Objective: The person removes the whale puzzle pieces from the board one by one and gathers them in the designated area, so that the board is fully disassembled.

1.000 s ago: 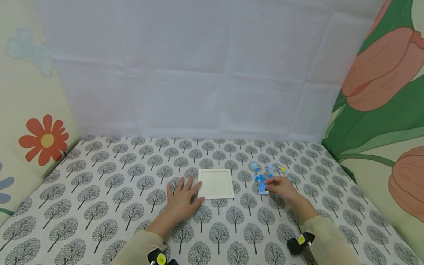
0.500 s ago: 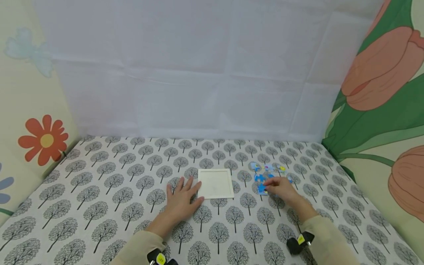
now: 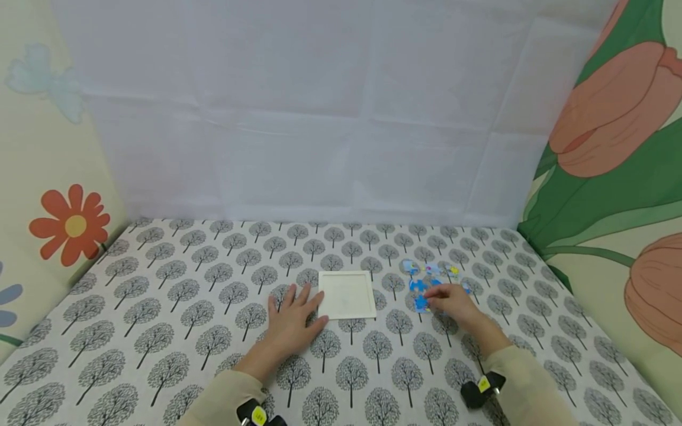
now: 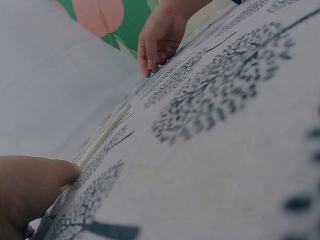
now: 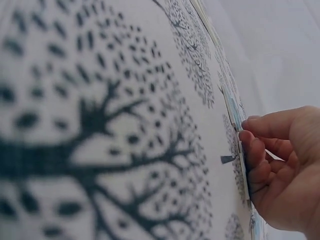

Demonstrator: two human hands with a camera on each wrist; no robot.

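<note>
My left hand (image 3: pixel 293 325) lies spread on the patterned cloth. Its index finger and thumb touch the left edge of a square white frame (image 3: pixel 347 296); in the left wrist view the thumb (image 4: pixel 65 171) meets the frame's rim. To the right of the frame, my right hand (image 3: pixel 453 303) pinches a blue jigsaw puzzle piece (image 3: pixel 420 304) low over the cloth, its other fingers curled under. More jigsaw pieces (image 3: pixel 418 286) lie just beyond that hand, partly hidden by it. The right wrist view has the thumb and index fingertips (image 5: pixel 248 122) right at a thin piece's edge.
A loose row of puzzle pieces (image 3: pixel 433 269), blue with pink and yellow spots, lies behind the right hand. The tree-print cloth (image 3: pixel 176 349) covers the table. A white sheet (image 3: pixel 319 118) hangs at the back, with flower-painted walls at both sides.
The pinched puzzle piece has turned slightly and shifted a little left under the right fingertips. My left hand and the white frame have stayed in place.
</note>
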